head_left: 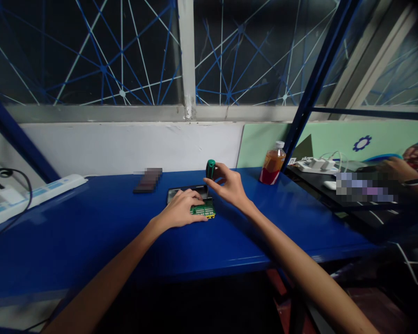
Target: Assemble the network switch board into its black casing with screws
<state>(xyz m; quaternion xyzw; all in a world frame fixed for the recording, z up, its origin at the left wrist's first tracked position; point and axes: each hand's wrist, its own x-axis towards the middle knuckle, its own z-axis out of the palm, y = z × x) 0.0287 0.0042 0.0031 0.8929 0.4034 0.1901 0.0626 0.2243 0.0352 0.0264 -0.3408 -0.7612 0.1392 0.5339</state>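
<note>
In the middle of the blue table lies a small device in a dark case (171, 192), its green circuit board (199, 210) exposed with yellow parts along the front edge. My left hand (181, 208) rests over it, fingers across the top and thumb along the near side, holding it down. A screwdriver with a green and black handle (211, 170) stands upright over the right part of the board. Thumb and fingers of my right hand (228, 184) are closed around that handle. Whether the tip sits in a screw is too small to tell.
A dark flat object (148, 182), partly blurred, lies behind to the left. A white power strip (38, 197) with a black cable runs along the left. A bottle of orange drink (273, 163) stands at the back right. Beyond the rack post, another person's hand (397, 171) shows.
</note>
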